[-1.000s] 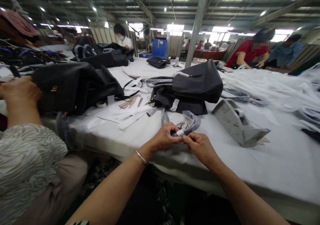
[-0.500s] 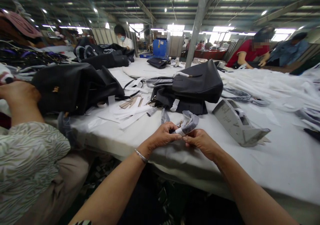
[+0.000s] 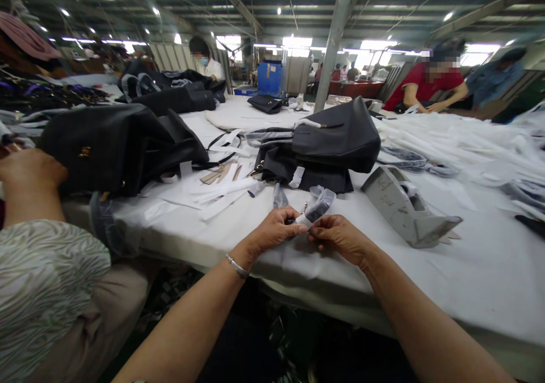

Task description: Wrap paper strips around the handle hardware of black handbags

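Note:
Near the table's front edge, my left hand [image 3: 279,228] is closed around a plastic-wrapped bag strap [image 3: 322,202], thumb pressed against a white wrapping on it. My right hand [image 3: 336,236] pinches at the same white wrapping from the right, its fingertips close to my left thumb. A small gold-coloured metal piece shows beside the strap. Just beyond my hands lie black handbags [image 3: 336,136], one stacked on another, with wrapped handles and a white-wrapped tag or pull. A grey tape dispenser [image 3: 398,207] stands to the right of my right hand.
White and brown paper strips [image 3: 225,187] are scattered on the white-covered table [image 3: 477,281]. At left, a co-worker's hand [image 3: 32,170] rests by another black handbag [image 3: 102,144]. White sheets [image 3: 460,139] pile up at right. A metal post [image 3: 334,42] rises behind; other people work farther back.
The view has shifted slightly. My right fingers have moved a little along the white wrapping, while my left hand keeps its grip on the strap.

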### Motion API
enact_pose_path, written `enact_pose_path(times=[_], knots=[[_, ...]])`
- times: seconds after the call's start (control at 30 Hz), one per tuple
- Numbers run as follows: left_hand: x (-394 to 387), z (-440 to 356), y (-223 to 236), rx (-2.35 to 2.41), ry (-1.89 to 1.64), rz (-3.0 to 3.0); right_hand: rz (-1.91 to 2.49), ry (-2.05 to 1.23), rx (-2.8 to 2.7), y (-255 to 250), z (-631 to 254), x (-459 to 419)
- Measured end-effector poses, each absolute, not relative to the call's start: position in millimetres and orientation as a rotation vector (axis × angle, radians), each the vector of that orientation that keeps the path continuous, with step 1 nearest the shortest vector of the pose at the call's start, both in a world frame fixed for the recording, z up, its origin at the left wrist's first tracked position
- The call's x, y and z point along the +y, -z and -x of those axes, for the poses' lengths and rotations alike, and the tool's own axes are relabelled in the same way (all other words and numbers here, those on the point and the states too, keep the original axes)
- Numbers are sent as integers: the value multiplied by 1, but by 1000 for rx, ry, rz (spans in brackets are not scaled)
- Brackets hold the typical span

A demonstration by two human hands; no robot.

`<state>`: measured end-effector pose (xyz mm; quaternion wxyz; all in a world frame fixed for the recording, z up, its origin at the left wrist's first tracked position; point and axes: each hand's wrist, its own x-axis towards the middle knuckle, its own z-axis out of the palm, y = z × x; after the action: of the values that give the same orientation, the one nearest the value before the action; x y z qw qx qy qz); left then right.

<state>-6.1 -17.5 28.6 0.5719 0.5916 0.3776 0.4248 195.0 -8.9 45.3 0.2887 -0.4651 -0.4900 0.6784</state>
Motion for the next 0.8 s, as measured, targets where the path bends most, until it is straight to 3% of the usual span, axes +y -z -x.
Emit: enact_pose_path(times=[0.67,0.8], knots=[[-17,4,-30,996,-1022,-1720,1359,-1230,-1521,-28,-190,-12],[-15,4,-28,980,-1006,-1761,1359,-1349,-1496,-39,-191,-9]])
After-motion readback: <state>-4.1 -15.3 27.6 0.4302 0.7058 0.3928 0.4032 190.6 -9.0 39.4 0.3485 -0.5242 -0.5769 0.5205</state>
